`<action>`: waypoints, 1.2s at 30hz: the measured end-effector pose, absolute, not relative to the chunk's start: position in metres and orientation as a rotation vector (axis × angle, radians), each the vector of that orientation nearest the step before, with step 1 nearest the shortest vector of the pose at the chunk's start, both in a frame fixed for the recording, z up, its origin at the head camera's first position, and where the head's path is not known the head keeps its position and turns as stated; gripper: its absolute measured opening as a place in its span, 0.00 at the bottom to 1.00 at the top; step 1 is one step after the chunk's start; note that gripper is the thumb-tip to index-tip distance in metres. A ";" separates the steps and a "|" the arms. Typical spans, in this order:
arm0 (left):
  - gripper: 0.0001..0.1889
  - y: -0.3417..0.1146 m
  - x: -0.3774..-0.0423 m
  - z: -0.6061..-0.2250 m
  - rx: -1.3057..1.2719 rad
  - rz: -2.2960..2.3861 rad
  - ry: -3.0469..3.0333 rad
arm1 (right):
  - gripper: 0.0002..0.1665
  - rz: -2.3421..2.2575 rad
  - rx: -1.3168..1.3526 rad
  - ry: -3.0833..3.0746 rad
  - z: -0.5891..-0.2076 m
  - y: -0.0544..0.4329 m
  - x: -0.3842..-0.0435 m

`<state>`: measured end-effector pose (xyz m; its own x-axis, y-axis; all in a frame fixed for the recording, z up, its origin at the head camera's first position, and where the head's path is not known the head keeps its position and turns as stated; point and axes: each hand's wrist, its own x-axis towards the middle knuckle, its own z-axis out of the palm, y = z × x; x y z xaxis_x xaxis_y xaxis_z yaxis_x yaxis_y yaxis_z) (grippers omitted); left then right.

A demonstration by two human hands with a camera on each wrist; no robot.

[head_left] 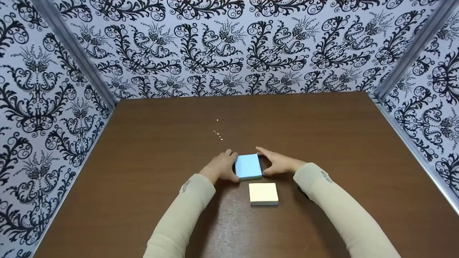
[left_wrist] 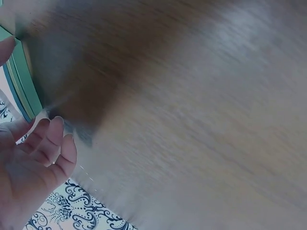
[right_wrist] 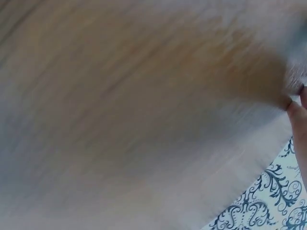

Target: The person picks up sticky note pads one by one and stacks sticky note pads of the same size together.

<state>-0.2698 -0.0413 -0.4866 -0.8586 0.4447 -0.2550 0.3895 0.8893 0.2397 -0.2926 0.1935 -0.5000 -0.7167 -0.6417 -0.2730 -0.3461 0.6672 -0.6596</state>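
Note:
A light blue pad of sticky notes point(head_left: 248, 166) lies on the brown table between the two hands. My left hand point(head_left: 223, 165) grips its left side, the thumb at the near corner and the fingers by the far corner. The left wrist view shows the pad's layered green and blue edge point(left_wrist: 25, 79) between the thumb and fingers of the left hand point(left_wrist: 36, 160). At the pad's right side, my right hand point(head_left: 279, 162) has thumb and forefinger spread wide; whether they touch it is hard to tell. Only fingertips of the right hand point(right_wrist: 298, 115) show in the right wrist view.
A pale yellow pad of sticky notes point(head_left: 263, 192) sits just nearer than the blue one. Small light specks point(head_left: 218, 134) dot the tabletop point(head_left: 161, 143) farther back. Patterned black-and-white walls point(head_left: 226, 46) enclose the table at the back and sides.

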 end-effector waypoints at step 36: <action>0.45 -0.053 -0.265 -0.484 0.578 0.421 2.688 | 0.51 -0.606 -0.727 2.466 -0.490 0.168 -0.292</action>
<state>-0.2647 -0.0529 -0.4837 -0.8523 0.4423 -0.2792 0.3357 0.8719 0.3565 -0.2919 0.1676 -0.4904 -0.7355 -0.5922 -0.3291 -0.3722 0.7591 -0.5340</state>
